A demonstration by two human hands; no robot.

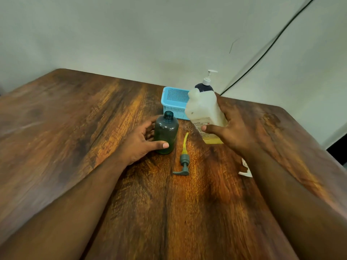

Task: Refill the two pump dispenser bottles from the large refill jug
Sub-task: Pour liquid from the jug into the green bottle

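1. Head view: the left hand (pixel 139 142) grips the open green bottle (pixel 166 134) upright on the tabletop (pixel 65 128), probably steadying it for pouring.
2. The right hand (pixel 231 130) holds the refill jug (pixel 204 114) tilted; the removed pump (pixel 183 162) lies between.

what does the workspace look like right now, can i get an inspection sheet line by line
surface: wooden table, dark grain, set against a pale wall
job's things: green bottle upright, neck open; its grey pump with a yellowish tube lies on the table beside it; white refill jug tilted, mouth toward the green bottle; dark bottle with a white pump on, behind the jug
clutter: blue basket behind the green bottle; a white object mostly hidden by the right forearm
grippers: left hand grips the green bottle; right hand holds the jug
cables: dark cable runs up the wall from the table's far edge
surroundings: nothing else seen
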